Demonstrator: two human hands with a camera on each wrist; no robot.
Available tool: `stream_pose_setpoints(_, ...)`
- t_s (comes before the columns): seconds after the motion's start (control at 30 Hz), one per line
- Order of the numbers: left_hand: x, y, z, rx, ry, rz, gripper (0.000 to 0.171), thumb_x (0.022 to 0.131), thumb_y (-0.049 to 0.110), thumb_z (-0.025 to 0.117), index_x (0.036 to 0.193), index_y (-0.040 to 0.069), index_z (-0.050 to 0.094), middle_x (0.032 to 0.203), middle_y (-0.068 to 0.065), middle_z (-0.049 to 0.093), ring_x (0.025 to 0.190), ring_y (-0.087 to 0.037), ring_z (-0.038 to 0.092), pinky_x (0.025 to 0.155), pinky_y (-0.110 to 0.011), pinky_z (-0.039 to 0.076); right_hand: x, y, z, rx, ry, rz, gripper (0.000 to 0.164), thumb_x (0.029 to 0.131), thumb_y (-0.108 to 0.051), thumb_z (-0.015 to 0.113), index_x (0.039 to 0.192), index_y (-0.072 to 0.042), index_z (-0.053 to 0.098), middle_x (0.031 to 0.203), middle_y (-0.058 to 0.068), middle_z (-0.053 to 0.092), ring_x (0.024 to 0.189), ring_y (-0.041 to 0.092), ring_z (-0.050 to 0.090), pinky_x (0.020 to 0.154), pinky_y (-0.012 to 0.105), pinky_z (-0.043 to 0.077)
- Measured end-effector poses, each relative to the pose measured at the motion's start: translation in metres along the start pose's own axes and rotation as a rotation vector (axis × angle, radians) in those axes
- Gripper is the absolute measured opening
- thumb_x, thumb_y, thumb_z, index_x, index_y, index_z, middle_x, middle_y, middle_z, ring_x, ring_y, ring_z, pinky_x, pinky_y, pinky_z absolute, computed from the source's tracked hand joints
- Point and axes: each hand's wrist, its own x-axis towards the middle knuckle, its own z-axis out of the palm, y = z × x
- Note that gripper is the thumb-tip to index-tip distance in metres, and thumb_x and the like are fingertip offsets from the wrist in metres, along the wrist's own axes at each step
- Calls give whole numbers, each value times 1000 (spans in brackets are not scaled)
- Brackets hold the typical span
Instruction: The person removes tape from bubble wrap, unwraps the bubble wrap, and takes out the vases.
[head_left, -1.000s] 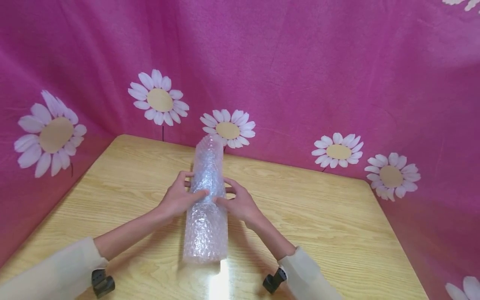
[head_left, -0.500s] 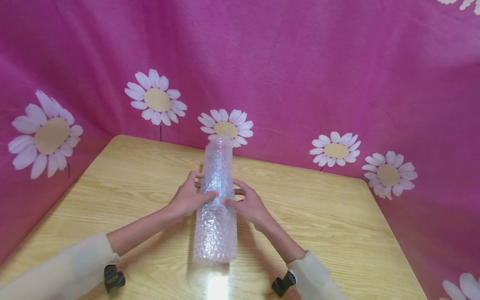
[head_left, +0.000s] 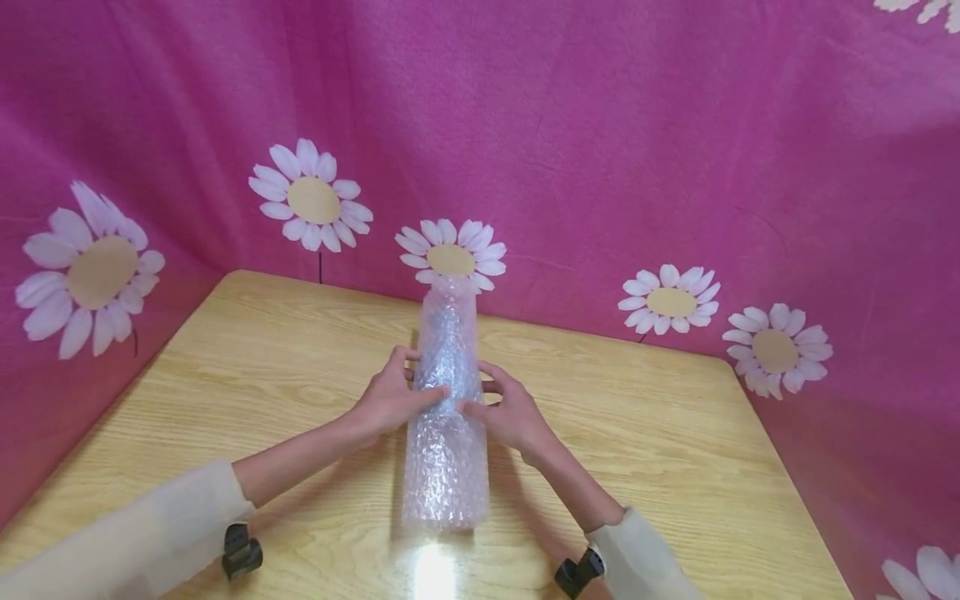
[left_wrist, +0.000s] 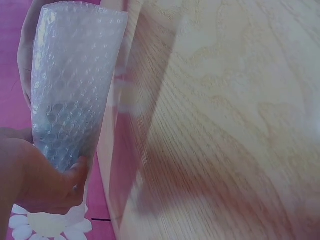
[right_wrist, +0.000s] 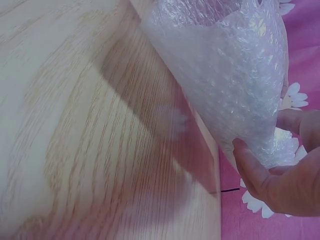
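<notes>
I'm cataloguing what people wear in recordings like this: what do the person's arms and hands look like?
A plain cream fabric left sleeve and matching right sleeve stop short of the left hand and right hand, which wear no gloves. A small, blocky black device sits beside each sleeve's end. No cables show.

The table point(head_left: 637, 433) is pale wood with wavy grain and a glossy top. Its far edge slants across the head view, the left end higher, and both back corners are slightly rounded. A bright glare point(head_left: 435, 573) lies near the front, and soft, dark shadows spread across the grain. In the wrist views, pink and a blurred flower reflect near one edge. Whether the near end of the wrap point(head_left: 446, 458) touches the surface cannot be told.
</notes>
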Motion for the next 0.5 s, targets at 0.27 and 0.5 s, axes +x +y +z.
stream_pose_setpoints(0.27,3,2,9,-21,-12,-6,63,90,19,75,138,4,38,123,-24,57,103,-33,63,83,-43,56,-4,3,-7,-25,24,-30,67,89,-13,75,149,-11,46,125,21,62,93,31,68,77,41,58)
stream_pose_setpoints(0.5,5,4,18,-4,-22,-10,63,90,19,74,139,3,38,125,-23,58,107,-33,62,85,-43,55,-9,7,-13,-42,39,-32,67,88,-12,76,148,-6,46,123,24,62,90,32,69,73,40,59)
